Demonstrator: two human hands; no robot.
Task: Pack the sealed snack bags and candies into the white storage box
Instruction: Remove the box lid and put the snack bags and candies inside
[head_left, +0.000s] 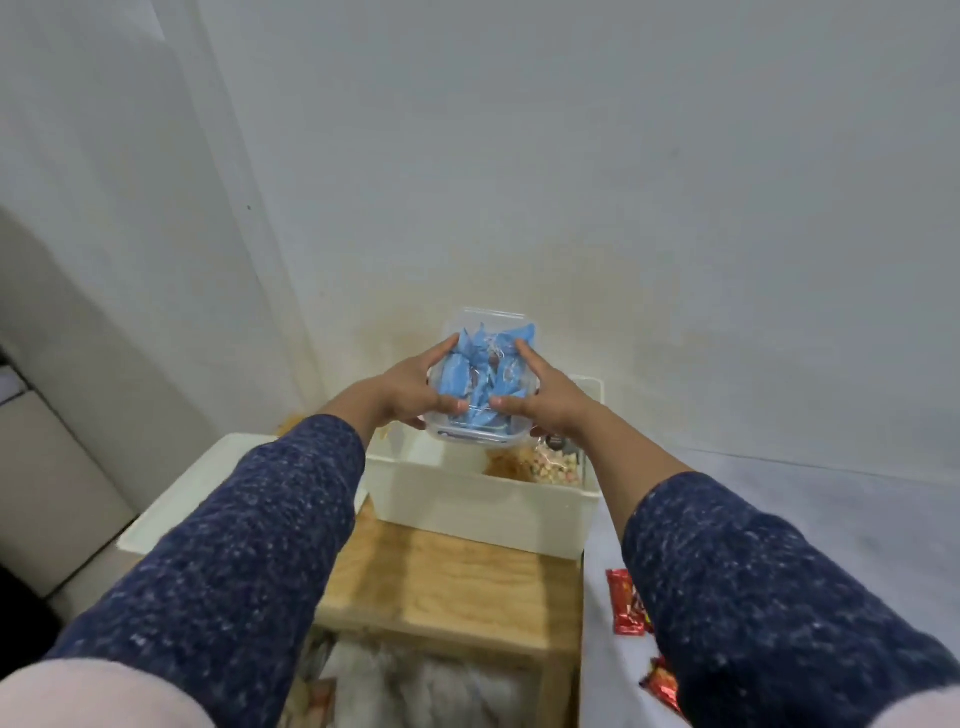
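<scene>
A clear plastic container full of blue-wrapped candies is held tilted above the white storage box. My left hand grips its left side and my right hand grips its right side, thumbs over the near rim. Inside the box, at the right, lie sealed snack bags with orange and pastel pieces. The box stands on a wooden stool against the wall.
A white lid or tray lies left of the box, partly under my sleeve. Red candy wrappers lie on the pale surface at the right. A white wall rises close behind the box.
</scene>
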